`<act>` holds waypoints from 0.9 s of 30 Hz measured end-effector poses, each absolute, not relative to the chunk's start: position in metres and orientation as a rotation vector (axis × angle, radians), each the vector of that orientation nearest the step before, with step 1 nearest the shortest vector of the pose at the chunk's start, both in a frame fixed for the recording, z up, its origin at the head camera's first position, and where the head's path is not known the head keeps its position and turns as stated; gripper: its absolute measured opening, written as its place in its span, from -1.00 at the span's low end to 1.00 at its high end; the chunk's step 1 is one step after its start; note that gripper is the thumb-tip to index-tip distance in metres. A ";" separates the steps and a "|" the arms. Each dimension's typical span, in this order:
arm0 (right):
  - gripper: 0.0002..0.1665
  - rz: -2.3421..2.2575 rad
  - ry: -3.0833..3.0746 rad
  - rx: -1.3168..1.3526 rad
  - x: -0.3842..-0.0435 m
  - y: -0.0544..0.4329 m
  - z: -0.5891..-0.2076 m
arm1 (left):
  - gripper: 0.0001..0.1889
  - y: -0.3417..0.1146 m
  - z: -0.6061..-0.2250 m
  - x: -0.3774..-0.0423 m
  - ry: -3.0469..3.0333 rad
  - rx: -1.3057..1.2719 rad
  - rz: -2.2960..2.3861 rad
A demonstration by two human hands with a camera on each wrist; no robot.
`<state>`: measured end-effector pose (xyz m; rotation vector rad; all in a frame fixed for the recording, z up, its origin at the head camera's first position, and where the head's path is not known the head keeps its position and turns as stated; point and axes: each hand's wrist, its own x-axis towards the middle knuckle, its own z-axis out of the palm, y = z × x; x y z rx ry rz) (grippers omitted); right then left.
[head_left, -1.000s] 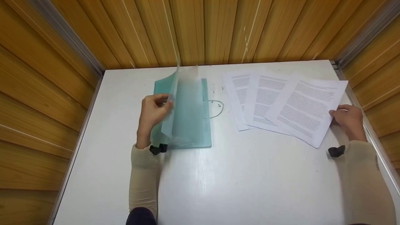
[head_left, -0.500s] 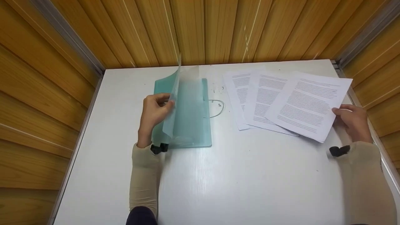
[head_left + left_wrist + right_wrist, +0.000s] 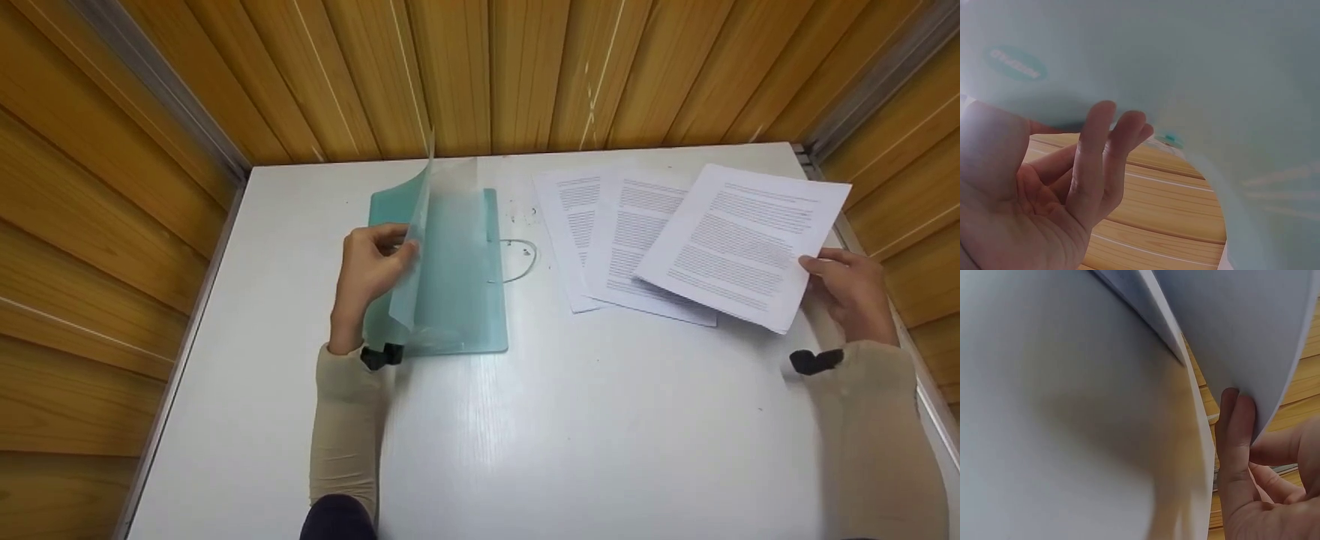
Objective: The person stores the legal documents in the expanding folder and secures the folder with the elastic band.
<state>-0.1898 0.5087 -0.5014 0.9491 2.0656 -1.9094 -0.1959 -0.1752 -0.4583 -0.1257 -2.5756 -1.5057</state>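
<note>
A translucent teal plastic folder [image 3: 457, 300] lies at the left of the table with its cover raised. My left hand [image 3: 373, 261] pinches the lifted cover near the middle of its edge; in the left wrist view the cover [image 3: 1196, 73] arches over the fingers. On the right, my right hand [image 3: 853, 289] pinches the right edge of a printed sheet of paper [image 3: 739, 240] between thumb and fingers. That sheet is tilted up, its left part above another printed sheet [image 3: 649, 225]. In the right wrist view the fingers lie under the bent paper [image 3: 1252, 337].
A further printed sheet [image 3: 577, 225] lies partly under the middle one on the white table [image 3: 570, 435]. An elastic loop [image 3: 534, 259] sticks out from the folder's right side. Wood-patterned walls [image 3: 517, 75] close in the table at the back and sides.
My right hand has drawn the rightmost sheet slightly to the right and raised it, its lower edge lifting off the table. The left hand and the folder cover have barely moved.
</note>
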 end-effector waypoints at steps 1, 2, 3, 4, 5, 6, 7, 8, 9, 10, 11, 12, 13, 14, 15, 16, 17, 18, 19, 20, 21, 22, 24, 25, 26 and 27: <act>-0.51 -1.927 2.050 0.947 -0.190 0.508 -0.500 | -0.71 -0.175 -0.459 -0.196 -2.576 -0.123 -1.507; -0.55 -1.959 2.024 0.941 -0.190 0.507 -0.500 | -0.71 -0.176 -0.459 -0.197 -2.575 -0.123 -1.506; -0.60 -1.980 2.006 0.938 -0.190 0.506 -0.498 | -0.71 -0.176 -0.460 -0.197 -2.574 -0.120 -1.502; -0.64 -1.992 1.995 0.940 -0.190 0.505 -0.497 | -0.71 -0.175 -0.460 -0.197 -2.574 -0.117 -1.503; -0.67 -2.012 1.977 0.943 -0.190 0.504 -0.496 | -0.71 -0.175 -0.460 -0.197 -2.575 -0.114 -1.502; -0.70 -2.025 1.965 0.944 -0.190 0.503 -0.494 | -0.71 -0.174 -0.461 -0.197 -2.577 -0.111 -1.503; -0.70 -2.031 1.965 0.943 -0.190 0.503 -0.493 | -0.70 -0.174 -0.461 -0.197 -2.578 -0.107 -1.502; -0.71 -2.043 1.959 0.943 -0.190 0.502 -0.491 | -0.70 -0.173 -0.461 -0.197 -2.579 -0.103 -1.503; -0.69 -2.044 1.961 0.946 -0.190 0.502 -0.490 | -0.70 -0.172 -0.460 -0.197 -2.584 -0.100 -1.505; -0.66 -2.051 1.958 0.943 -0.189 0.502 -0.488 | -0.70 -0.171 -0.460 -0.197 -2.589 -0.096 -1.509; -0.64 -2.060 1.952 0.937 -0.189 0.501 -0.487 | -0.70 -0.170 -0.459 -0.198 -2.592 -0.096 -1.510; -0.62 -2.073 1.948 0.926 -0.188 0.500 -0.486 | -0.70 -0.170 -0.459 -0.198 -2.594 -0.097 -1.513; -0.59 -2.080 1.948 0.909 -0.188 0.499 -0.485 | -0.70 -0.170 -0.459 -0.198 -2.595 -0.096 -1.514; -0.59 -2.091 1.946 0.894 -0.188 0.497 -0.484 | -0.70 -0.169 -0.458 -0.198 -2.595 -0.096 -1.515; -0.58 -2.105 1.947 0.875 -0.189 0.495 -0.483 | -0.70 -0.169 -0.458 -0.197 -2.596 -0.094 -1.513; -0.58 -2.121 1.949 0.854 -0.189 0.493 -0.483 | -0.70 -0.169 -0.458 -0.197 -2.597 -0.092 -1.511; -0.59 -2.141 1.951 0.834 -0.190 0.490 -0.482 | -0.70 -0.170 -0.458 -0.197 -2.595 -0.091 -1.510; -0.61 -2.170 1.944 0.811 -0.191 0.487 -0.482 | -0.70 -0.170 -0.458 -0.196 -2.596 -0.088 -1.508; -0.62 -2.183 1.949 0.791 -0.192 0.485 -0.481 | -0.70 -0.170 -0.459 -0.196 -2.596 -0.086 -1.505; -0.64 -2.207 1.944 0.775 -0.193 0.483 -0.481 | -0.70 -0.170 -0.459 -0.196 -2.596 -0.089 -1.503; -0.64 -2.225 1.942 0.759 -0.194 0.481 -0.480 | -0.70 -0.170 -0.460 -0.196 -2.597 -0.092 -1.500; -0.65 -2.234 1.943 0.745 -0.194 0.479 -0.479 | -0.69 -0.170 -0.461 -0.197 -2.597 -0.098 -1.499; -0.66 -2.243 1.945 0.727 -0.195 0.476 -0.477 | -0.69 -0.169 -0.462 -0.197 -2.595 -0.109 -1.502; -0.66 -2.243 1.947 0.719 -0.195 0.474 -0.476 | -0.69 -0.169 -0.462 -0.197 -2.591 -0.114 -1.502; -0.66 -2.248 1.944 0.711 -0.195 0.472 -0.474 | -0.69 -0.169 -0.462 -0.198 -2.588 -0.116 -1.503; -0.65 -2.255 1.939 0.703 -0.196 0.471 -0.473 | -0.69 -0.169 -0.462 -0.198 -2.585 -0.116 -1.504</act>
